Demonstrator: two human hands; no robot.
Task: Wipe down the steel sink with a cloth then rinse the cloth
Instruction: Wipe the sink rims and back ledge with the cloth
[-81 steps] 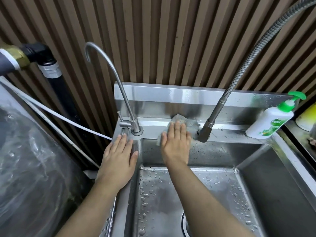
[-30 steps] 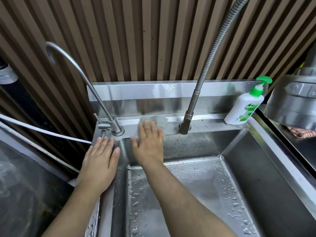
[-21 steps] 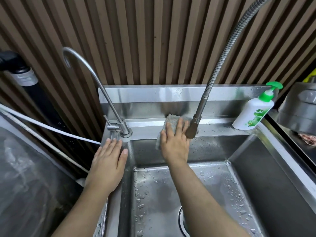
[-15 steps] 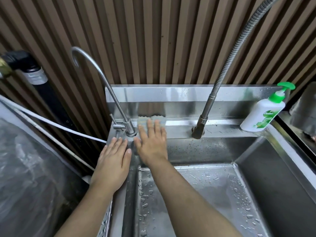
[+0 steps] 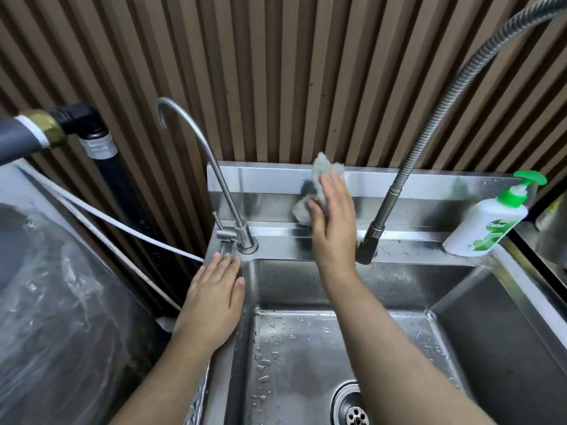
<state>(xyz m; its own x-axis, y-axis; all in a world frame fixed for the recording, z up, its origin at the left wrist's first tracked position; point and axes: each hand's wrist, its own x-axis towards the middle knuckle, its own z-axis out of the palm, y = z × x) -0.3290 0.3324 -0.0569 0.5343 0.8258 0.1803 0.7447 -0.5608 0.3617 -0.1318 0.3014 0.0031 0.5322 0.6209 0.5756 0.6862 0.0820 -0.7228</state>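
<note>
The steel sink (image 5: 399, 280) fills the lower middle, its wet basin dotted with drops and its drain (image 5: 352, 409) near the bottom edge. My right hand (image 5: 333, 222) presses a grey cloth (image 5: 323, 171) flat against the sink's upright steel backsplash, fingers straight, between the two taps. The cloth sticks out above and to the left of my fingers. My left hand (image 5: 214, 302) rests flat on the sink's left rim, just in front of the small tap's base.
A thin gooseneck tap (image 5: 214, 179) stands at the back left. A spring-hose tap (image 5: 399, 179) rises at the back right. A white soap bottle with a green pump (image 5: 487, 223) stands on the right ledge. A plastic-covered drum (image 5: 55, 302) and pipes lie to the left.
My right hand has carried the cloth from the back ledge by the small tap up and rightward onto the backsplash. My left hand has stayed on the left rim.
</note>
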